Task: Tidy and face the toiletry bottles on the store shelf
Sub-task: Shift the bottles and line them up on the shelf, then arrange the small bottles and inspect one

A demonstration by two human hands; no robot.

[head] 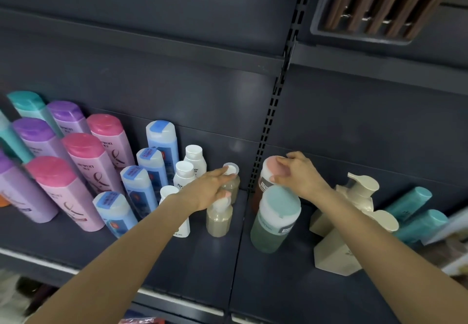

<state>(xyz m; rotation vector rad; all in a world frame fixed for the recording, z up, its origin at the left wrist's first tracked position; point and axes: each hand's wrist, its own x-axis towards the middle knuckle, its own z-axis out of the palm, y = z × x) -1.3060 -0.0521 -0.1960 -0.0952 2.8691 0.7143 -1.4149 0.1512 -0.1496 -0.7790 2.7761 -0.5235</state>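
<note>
Our left hand point(215, 189) reaches in with straight fingers, the grip wide: fingertips rest on the white cap of the rear beige bottle point(231, 183), and the thumb lies against the cap of the front beige bottle point(219, 218) just below the palm. Both little bottles stand upright, one behind the other, right under the hand. Our right hand point(298, 174) comes down from above on the pink-capped brown bottle point(266, 179), fingers curled over the cap's rim, the grip closed around that lid. Directly in front of it, touching or nearly so, stands the teal-capped green bottle point(274, 218), partly hiding the brown one.

Moving out: left of our left wrist runs a column of white bottles point(193, 157), then a column of blue bottles point(162, 138), then pink bottles point(84, 161) and purple bottles point(33, 136) in leaning rows. To the right of our right arm sit cream pump bottles point(359, 189), and beyond those, teal bottles point(410, 202). Everything stands on the dark shelf point(202, 268), with a slotted upright point(268, 131) rising between the two hands.
</note>
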